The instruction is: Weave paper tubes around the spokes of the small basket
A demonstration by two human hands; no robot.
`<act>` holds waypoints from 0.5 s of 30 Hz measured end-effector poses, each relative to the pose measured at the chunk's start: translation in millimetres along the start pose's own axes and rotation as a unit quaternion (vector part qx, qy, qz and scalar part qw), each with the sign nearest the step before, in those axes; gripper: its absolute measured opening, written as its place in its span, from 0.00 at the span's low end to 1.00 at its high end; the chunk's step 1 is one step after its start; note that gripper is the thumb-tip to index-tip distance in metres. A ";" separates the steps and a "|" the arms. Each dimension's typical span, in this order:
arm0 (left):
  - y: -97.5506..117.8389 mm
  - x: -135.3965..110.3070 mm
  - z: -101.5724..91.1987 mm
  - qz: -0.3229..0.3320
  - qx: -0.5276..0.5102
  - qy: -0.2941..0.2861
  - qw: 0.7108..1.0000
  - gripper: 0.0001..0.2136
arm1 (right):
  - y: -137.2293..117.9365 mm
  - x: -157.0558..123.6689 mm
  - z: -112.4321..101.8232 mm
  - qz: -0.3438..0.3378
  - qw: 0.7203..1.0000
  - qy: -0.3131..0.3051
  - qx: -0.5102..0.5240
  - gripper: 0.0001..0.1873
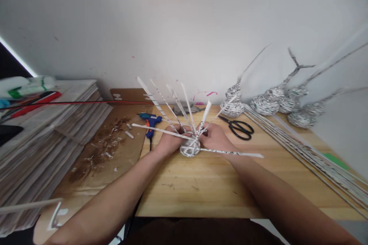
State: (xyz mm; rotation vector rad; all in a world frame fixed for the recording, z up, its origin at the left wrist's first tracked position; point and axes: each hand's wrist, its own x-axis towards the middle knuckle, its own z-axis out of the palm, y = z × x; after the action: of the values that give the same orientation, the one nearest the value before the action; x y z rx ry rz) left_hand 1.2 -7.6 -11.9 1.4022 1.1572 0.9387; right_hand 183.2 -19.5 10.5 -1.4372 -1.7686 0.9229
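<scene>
In the head view, the small woven paper piece [190,148] sits between the two hands, over the near-middle of the wooden table [195,199]. Its rounded, basket-like base faces the wearer, and loose paper strips [232,152] fan out from its top, most slanting up and away, one pointing left across the left hand, and one reaching right across the right wrist. Whether the base touches the wood or is held just above it, I cannot tell.

The left hand [171,141] is at the piece's left side, its fingers curled in behind the strips. The right hand [215,136] comes in from the right, bent toward the strips' root, thumb side up. The fingertips of both are largely covered, so I cannot tell exactly what each one pinches.

A blue glue gun [153,120] lies beyond the left hand, with black-handled scissors [230,123] beyond the right. Farther right are woven gourd-like forms [232,108] and a bundle of long paper rods [304,151].

As for writing, the strips carry dark printed flecks too small to read. The glue gun bears a pale label, likewise illegible. Green marks on the white plastic wrapping [28,89] at far left are too blurred to make out.
</scene>
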 end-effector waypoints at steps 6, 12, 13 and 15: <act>4.3 -1.5 -1.1 0.004 0.044 0.025 0.999 0.03 | 1.2 0.2 2.9 -0.014 1.000 -0.003 0.004 0.02; 5.2 -1.4 -2.7 -0.028 -0.018 0.005 0.999 0.08 | 7.4 3.5 5.9 -0.004 1.000 0.005 -0.013 0.02; 4.6 -1.1 -2.8 -0.030 -0.009 0.015 0.999 0.08 | 9.2 4.3 6.4 -0.004 1.000 0.002 -0.012 0.02; 2.8 -0.3 -2.7 -0.025 0.020 0.048 0.998 0.09 | 12.9 5.7 7.4 -0.009 1.000 -0.004 0.000 0.02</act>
State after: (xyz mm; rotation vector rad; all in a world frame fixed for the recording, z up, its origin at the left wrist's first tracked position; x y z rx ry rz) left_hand -1.0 -7.2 -8.7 1.3668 1.2833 0.9615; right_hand 182.6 -12.8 -4.0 -1.4178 -1.7836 0.9206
